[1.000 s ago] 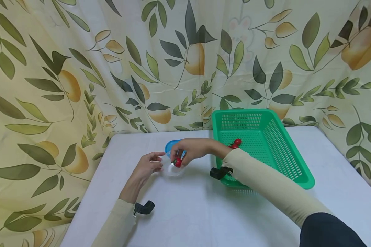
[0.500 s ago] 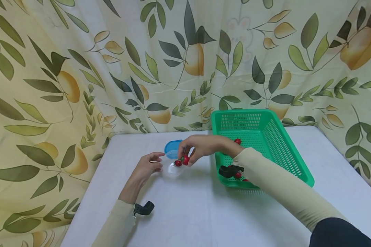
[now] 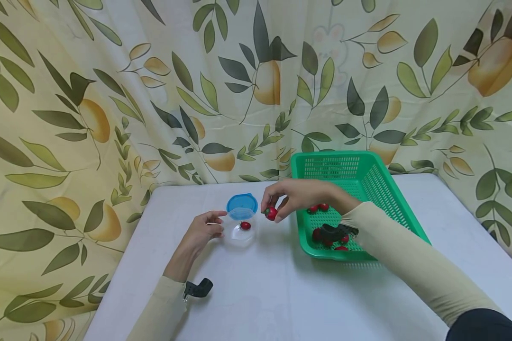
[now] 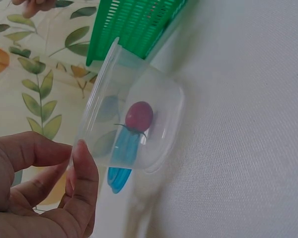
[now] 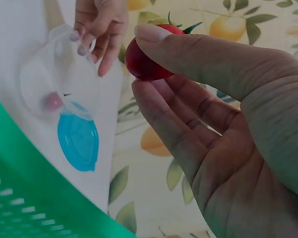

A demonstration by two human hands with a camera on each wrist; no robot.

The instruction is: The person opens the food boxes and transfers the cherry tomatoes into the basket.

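My left hand [image 3: 200,234] pinches the rim of a small clear plastic container [image 4: 164,99] between thumb and fingers. One cherry tomato [image 4: 139,116] with a green stem lies inside it. Between the thumb and fingertips of my right hand [image 3: 300,195] is another cherry tomato [image 5: 148,57], red with green sepals. That hand is in the air, right of the container and left of the green basket [image 3: 403,210]. Behind the container lies a blue lid [image 3: 242,204] on the table.
Several cherry tomatoes [image 3: 342,248] lie in the basket's near left part, some hidden by the right wrist's black camera [image 3: 334,232]. A white cloth covers the table [image 3: 256,293]. A leaf-and-fruit patterned curtain [image 3: 162,94] hangs behind.
My right hand has moved right, away from the container toward the basket, with a cherry tomato in its fingers. The tomato inside the container has come into view. My left hand stays put.
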